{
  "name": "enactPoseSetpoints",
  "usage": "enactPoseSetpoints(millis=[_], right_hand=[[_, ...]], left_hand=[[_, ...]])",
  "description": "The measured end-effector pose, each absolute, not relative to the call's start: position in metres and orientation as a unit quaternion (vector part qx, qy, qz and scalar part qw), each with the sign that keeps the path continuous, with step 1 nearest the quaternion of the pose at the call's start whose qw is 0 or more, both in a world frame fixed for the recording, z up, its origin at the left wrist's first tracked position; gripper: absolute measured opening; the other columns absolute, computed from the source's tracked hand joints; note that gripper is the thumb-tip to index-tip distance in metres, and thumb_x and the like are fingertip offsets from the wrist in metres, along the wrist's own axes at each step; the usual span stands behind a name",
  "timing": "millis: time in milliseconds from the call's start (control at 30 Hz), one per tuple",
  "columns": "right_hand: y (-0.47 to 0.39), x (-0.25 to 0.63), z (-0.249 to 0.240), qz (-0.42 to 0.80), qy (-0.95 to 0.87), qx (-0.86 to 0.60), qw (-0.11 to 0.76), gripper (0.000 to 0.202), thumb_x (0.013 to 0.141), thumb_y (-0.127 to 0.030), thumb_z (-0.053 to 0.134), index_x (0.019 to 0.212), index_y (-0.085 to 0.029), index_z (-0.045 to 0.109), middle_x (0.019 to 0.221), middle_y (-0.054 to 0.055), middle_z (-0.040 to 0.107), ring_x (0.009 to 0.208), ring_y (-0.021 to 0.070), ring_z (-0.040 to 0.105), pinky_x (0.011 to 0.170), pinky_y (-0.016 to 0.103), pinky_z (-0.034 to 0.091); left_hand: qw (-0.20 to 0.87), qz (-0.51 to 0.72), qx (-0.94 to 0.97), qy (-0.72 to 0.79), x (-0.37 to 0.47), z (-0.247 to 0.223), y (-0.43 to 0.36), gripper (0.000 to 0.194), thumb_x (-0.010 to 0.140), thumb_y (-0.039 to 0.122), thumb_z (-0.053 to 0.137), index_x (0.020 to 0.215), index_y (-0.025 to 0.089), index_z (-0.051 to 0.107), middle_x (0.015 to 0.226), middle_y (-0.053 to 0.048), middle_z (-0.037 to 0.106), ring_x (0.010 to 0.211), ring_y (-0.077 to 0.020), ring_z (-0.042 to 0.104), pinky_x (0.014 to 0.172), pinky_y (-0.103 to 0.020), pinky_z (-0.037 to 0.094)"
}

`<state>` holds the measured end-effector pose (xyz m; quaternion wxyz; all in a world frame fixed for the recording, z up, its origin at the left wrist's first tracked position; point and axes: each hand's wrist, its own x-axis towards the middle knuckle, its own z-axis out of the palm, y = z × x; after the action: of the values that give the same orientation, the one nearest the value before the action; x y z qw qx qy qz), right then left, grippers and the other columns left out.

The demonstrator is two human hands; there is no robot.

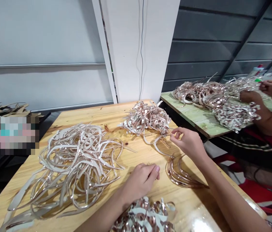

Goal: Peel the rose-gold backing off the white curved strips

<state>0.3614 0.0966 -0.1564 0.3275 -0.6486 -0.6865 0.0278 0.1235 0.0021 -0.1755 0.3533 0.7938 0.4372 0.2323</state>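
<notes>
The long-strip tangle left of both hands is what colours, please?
Best in head view: the tangle is whitish and rose-gold.

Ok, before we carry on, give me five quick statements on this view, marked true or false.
1. The right hand is nearer the far pile than the left hand is. True.
2. The curled pile sits at the table's far edge. False: the curled pile is at the near side.
3. A dark wire runs down the white pillar. True.
4. The left hand is buried in the big pile. False: it is right of the big pile.
5. Another person's hands are at the green table. True.
</notes>
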Motion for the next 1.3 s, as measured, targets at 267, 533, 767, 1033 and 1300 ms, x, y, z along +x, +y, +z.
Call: enactPoseSetpoints(millis=[267,533,767,1033,1300], right_hand=[[0.095,0.356,-0.151,0.050,-0.721,-0.572,0.388,0.010,0.086,-0.029,0.065,0.084,-0.020,0.071,0.067,0.000,0.060,0.059,0.0165,0.054,0.059,0.029,0.039],[0.051,0.303,-0.146,0.500,-0.595,-0.412,0.477,0.027,0.087,-0.043,0.076,0.094,-0.019,0.068,0.071,0.001,0.066,0.051,0.0143,0.061,0.038,0.021,0.039],[0.034,0.280,-0.164,0.612,-0.621,-0.333,0.359,0.024,0.096,-0.041,0.067,0.098,-0.017,0.068,0.080,0.005,0.072,0.069,0.0180,0.071,0.052,0.023,0.056],[0.029,0.279,-0.165,0.483,-0.695,-0.406,0.344,0.021,0.100,-0.029,0.053,0.118,-0.019,0.058,0.072,-0.001,0.072,0.060,0.0173,0.069,0.056,0.026,0.054],[0.031,0.279,-0.164,0.381,-0.722,-0.488,0.309,0.020,0.094,-0.033,0.055,0.080,-0.020,0.062,0.062,0.002,0.070,0.053,0.0184,0.064,0.051,0.027,0.047]], left_hand=[[0.381,0.258,0.771,0.441,0.122,-0.173,0.002,0.044,0.110,0.036,0.033,0.085,0.021,0.066,0.082,-0.001,0.072,0.082,-0.0188,0.067,0.081,-0.029,0.044],[0.470,0.386,0.660,0.441,0.121,-0.182,0.008,0.032,0.106,0.049,0.043,0.095,0.022,0.055,0.072,0.003,0.059,0.063,-0.0150,0.057,0.064,-0.026,0.044],[0.426,0.450,0.611,0.493,0.118,-0.191,0.008,0.039,0.106,0.054,0.036,0.085,0.023,0.047,0.065,0.004,0.051,0.057,-0.0145,0.052,0.056,-0.025,0.040],[0.320,0.431,0.688,0.488,0.122,-0.185,0.007,0.040,0.109,0.038,0.037,0.075,0.021,0.051,0.068,0.002,0.055,0.064,-0.0141,0.053,0.067,-0.026,0.041],[0.388,0.432,0.641,0.502,0.123,-0.193,0.008,0.044,0.108,0.049,0.038,0.076,0.021,0.051,0.066,0.002,0.056,0.062,-0.0141,0.052,0.060,-0.026,0.039]])
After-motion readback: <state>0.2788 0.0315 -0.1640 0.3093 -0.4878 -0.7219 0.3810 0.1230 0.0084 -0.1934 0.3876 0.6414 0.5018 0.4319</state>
